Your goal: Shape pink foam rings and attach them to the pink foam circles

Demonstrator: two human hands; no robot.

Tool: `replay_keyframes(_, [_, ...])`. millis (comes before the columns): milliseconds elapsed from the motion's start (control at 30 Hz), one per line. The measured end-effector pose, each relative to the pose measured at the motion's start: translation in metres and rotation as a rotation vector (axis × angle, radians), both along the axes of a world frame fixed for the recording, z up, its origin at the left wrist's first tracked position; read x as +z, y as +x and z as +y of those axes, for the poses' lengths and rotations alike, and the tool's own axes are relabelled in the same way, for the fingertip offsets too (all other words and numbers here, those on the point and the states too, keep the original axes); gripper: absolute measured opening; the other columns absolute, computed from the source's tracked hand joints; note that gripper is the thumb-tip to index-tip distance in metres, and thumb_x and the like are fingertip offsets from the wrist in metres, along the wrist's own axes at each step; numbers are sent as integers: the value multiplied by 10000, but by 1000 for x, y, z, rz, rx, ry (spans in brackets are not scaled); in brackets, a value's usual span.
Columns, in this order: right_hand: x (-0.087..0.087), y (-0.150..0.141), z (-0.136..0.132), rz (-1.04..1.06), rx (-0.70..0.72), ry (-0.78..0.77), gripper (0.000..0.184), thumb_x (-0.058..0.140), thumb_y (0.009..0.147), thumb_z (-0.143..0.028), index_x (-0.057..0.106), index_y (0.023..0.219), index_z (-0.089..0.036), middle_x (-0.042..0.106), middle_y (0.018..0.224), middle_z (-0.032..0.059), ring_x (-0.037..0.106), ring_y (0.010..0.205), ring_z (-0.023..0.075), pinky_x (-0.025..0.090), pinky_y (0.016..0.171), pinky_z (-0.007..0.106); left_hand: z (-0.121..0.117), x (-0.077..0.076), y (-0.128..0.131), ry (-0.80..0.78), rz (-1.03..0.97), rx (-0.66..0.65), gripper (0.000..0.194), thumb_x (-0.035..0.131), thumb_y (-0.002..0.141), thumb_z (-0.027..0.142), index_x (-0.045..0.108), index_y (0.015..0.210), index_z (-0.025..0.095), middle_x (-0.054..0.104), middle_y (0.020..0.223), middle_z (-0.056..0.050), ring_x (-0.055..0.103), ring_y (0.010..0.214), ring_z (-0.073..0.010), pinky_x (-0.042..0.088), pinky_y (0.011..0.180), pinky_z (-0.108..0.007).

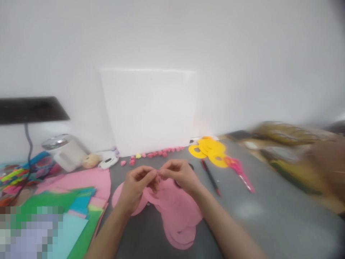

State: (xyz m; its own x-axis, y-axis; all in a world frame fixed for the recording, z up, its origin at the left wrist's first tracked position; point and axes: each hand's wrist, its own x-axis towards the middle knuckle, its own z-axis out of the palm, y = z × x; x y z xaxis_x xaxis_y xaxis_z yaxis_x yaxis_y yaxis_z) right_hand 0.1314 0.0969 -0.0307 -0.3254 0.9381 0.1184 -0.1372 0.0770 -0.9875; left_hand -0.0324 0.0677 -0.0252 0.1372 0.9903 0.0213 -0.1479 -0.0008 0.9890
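Note:
My left hand and my right hand meet above the grey table, thumbs and fingertips pinched close together. Between the fingertips there may be a tiny pinkish piece, too small and blurred to name. Right beneath both hands lie overlapping pink paper discs, some with cut curved edges. Another pink paper disc is partly covered by my left hand and wrist. A dark round object shows partly behind my right hand. To the right of that hand rests a black and red pen.
Yellow paper rings and pink-handled scissors lie at the right. Small pink and red pieces line the base of a white board. Coloured paper sheets, a white mug-like container and a dark shelf are at left.

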Motion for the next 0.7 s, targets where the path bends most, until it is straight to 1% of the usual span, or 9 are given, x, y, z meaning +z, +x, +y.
replay_keyframes(100, [0, 0, 1, 26, 5, -1, 184, 767, 615, -307, 677, 698, -172, 679, 663, 9, 617, 610, 129, 512, 614, 262, 0, 0, 0, 18, 12, 20, 176, 659, 756, 280, 648, 656, 136, 625, 527, -13, 554, 466, -107, 452, 473, -214])
replay_keyframes(167, [2, 0, 0, 35, 7, -6, 254, 774, 606, -313, 689, 810, -188, 717, 796, 36, 662, 721, 170, 533, 683, 300, 0, 0, 0, 31, 10, 37, 176, 657, 758, 273, 644, 646, 138, 628, 520, -11, 555, 466, -102, 450, 488, -209])
replay_keyframes(233, [3, 1, 0, 24, -6, -27, 346, 769, 615, -325, 685, 925, -198, 727, 897, 64, 678, 810, 209, 540, 752, 350, 0, -1, 0, 35, 12, 50, 177, 658, 757, 273, 639, 641, 141, 629, 516, -10, 556, 462, -105, 449, 489, -213])
replay_keyframes(333, [3, 2, 0, -5, -40, -52, 415, 772, 607, -347, 680, 977, -183, 733, 894, 83, 684, 828, 238, 538, 798, 406, 1, -1, 0, 25, 34, 54, 177, 664, 752, 278, 638, 645, 140, 636, 525, -16, 562, 464, -116, 455, 490, -226])
replay_keyframes(400, [2, 2, 0, -12, -52, -53, 403, 771, 606, -348, 686, 957, -169, 735, 875, 84, 685, 818, 240, 539, 802, 411, 0, -1, 1, 19, 52, 49, 178, 662, 754, 276, 642, 647, 136, 647, 550, -25, 573, 485, -121, 464, 508, -231])
replay_keyframes(567, [1, 1, 0, 8, -60, -49, 281, 725, 668, -296, 702, 924, -180, 739, 847, 69, 685, 793, 212, 552, 765, 361, -1, 0, 2, 0, 38, 63, 184, 662, 754, 285, 642, 651, 134, 654, 571, -30, 584, 521, -128, 474, 526, -235])
replay_keyframes(700, [3, 0, -1, 19, -72, -67, 263, 723, 667, -264, 703, 915, -181, 740, 826, 64, 686, 788, 217, 558, 754, 366, -1, 0, 1, -16, 33, 67, 173, 665, 751, 286, 644, 672, 134, 655, 580, -30, 590, 530, -135, 480, 521, -241])
